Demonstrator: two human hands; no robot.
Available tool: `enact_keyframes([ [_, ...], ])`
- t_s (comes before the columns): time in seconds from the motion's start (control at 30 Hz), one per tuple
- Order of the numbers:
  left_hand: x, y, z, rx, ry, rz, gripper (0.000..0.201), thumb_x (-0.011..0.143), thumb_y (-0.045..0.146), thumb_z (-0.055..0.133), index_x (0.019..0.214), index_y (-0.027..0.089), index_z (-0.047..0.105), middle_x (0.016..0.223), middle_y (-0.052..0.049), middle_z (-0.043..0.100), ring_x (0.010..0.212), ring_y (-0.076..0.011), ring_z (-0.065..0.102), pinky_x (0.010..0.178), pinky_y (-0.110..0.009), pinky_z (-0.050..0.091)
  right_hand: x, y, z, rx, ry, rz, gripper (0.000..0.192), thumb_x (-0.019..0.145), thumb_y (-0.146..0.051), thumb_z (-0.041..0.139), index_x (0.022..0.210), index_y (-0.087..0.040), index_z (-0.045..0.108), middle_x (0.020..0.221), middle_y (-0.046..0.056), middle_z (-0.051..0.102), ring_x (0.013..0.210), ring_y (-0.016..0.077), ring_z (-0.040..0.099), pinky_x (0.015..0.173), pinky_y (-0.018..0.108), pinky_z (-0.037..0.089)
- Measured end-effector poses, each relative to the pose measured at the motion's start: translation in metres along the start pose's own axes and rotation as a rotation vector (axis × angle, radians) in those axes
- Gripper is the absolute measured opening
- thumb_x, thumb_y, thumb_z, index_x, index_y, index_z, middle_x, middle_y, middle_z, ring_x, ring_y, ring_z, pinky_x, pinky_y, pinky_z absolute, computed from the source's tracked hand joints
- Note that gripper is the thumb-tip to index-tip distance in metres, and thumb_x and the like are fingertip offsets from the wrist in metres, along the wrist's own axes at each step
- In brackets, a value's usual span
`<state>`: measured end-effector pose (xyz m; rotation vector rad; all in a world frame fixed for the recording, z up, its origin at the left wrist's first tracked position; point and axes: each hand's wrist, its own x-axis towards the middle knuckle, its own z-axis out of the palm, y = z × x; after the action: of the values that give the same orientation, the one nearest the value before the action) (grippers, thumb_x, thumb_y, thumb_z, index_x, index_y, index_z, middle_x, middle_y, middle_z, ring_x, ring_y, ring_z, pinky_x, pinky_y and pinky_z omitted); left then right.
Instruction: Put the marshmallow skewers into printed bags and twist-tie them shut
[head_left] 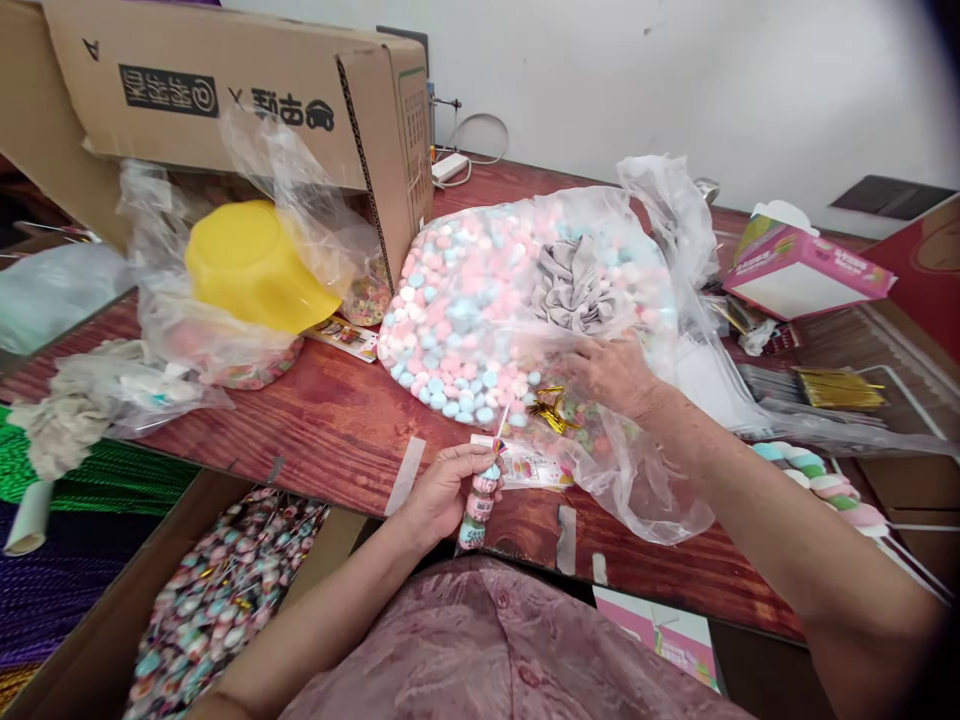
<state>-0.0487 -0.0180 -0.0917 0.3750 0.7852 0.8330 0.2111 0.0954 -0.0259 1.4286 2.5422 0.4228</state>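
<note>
now the left hand (pixel 442 490) grips a candy stick (pixel 480 500); the right hand (pixel 611 375) lies open inside the candy bag (pixel 517 290).

Glossy clear plastic bag (pixel 637 300) on smooth reddish varnished wood table (pixel 330 420)

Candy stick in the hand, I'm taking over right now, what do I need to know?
Left hand: grip closed around the candy stick, a small clear packet partly filled with sweets, held upright at the table's near edge.
Right hand: reaching into the big clear bag of pink, white and blue candies; I cannot tell whether it holds any.
Gold twist ties lie by the right hand, more further right.
Done: the cardboard box at lower left holds many finished sticks.
Left: the held stick looks untied, and the big bag is far from used up.
</note>
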Motion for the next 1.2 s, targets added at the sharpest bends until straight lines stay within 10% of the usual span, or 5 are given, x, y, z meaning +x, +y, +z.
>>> enact_keyframes([
  [0.27,0.003,0.014,0.051,-0.064,-0.143,0.032,0.028,0.054,0.020,0.087,0.077,0.010,0.074,0.076,-0.005,0.071,0.061,-0.0114,0.062,0.058,-0.022,0.047,-0.071,-0.036,-0.009,0.065,0.585,0.279,0.024,0.089,-0.015,0.048,0.081,-0.020,0.070,0.077,0.006,0.070,0.066,0.0151,0.056,0.060,0.030,0.032],
  [0.57,-0.001,-0.014,0.075,0.130,-0.245,0.035,0.023,0.060,0.024,0.083,0.075,0.009,0.074,0.067,-0.004,0.066,0.054,-0.0079,0.053,0.051,-0.021,0.041,-0.125,-0.104,-0.004,0.594,0.827,0.384,0.016,0.085,-0.019,0.058,0.086,-0.024,0.073,0.081,0.006,0.074,0.073,0.0171,0.067,0.065,0.030,0.050],
  [0.83,-0.023,-0.023,0.067,0.506,-0.221,0.001,0.025,0.063,0.032,0.080,0.075,0.012,0.071,0.060,0.001,0.057,0.041,-0.0045,0.047,0.035,-0.016,0.037,-0.149,-0.117,0.008,1.883,0.379,0.472,0.028,0.082,-0.046,0.068,0.080,-0.019,0.076,0.067,0.003,0.071,0.059,0.0135,0.062,0.058,0.025,0.051],
  [1.2,-0.026,-0.039,0.070,0.535,-0.169,0.021,0.024,0.063,0.032,0.077,0.075,0.012,0.070,0.065,0.001,0.057,0.041,-0.0027,0.045,0.033,-0.014,0.035,-0.156,-0.111,0.000,1.804,0.356,0.353,0.021,0.081,-0.041,0.069,0.081,-0.022,0.079,0.075,0.003,0.072,0.069,0.0144,0.063,0.068,0.027,0.052],
])
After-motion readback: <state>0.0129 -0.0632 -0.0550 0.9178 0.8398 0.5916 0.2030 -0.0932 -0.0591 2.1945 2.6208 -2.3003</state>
